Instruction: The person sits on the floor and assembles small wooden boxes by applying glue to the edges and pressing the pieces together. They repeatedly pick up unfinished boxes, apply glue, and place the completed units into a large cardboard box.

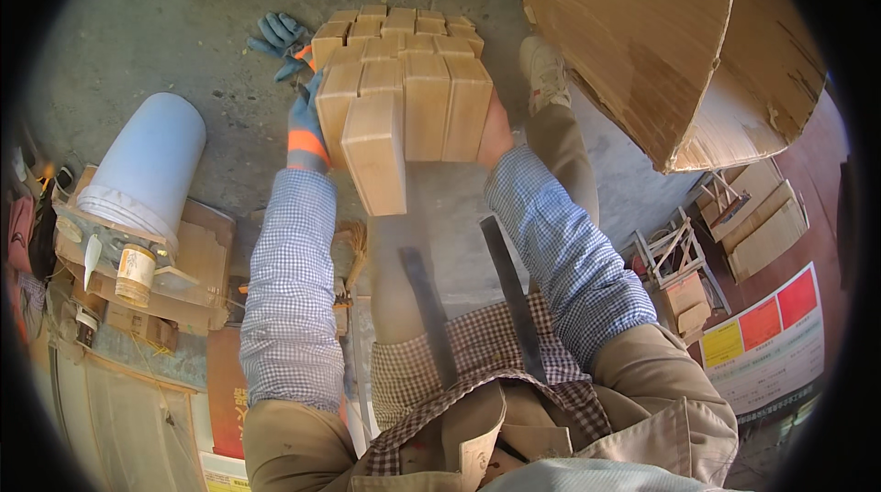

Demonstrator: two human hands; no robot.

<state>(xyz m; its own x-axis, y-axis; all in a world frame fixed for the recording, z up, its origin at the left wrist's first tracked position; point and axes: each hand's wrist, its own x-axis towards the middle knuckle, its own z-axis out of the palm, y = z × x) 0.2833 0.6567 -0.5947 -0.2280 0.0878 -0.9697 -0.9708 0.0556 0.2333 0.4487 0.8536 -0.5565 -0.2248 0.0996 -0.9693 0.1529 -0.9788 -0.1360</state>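
Note:
My left hand (307,128), in a blue-grey glove with an orange band, presses the left side of a row of light wooden blocks (426,106). My bare right hand (496,131) grips the right end of that row, so the blocks are squeezed between both hands. The fingers are partly hidden behind the wood. One wooden block (376,157) juts out toward me, lower than its neighbours. Just beyond, more wooden blocks (399,20) are packed close together. A matching glove (277,37) lies on the floor at their far left.
A large cardboard box (633,33) stands at the far right, near my shoe (545,74). To the left, a pale blue bucket (151,166) and a small jar (136,273) sit on a cluttered stand. Wooden frames (674,258) and a poster (766,345) are at right.

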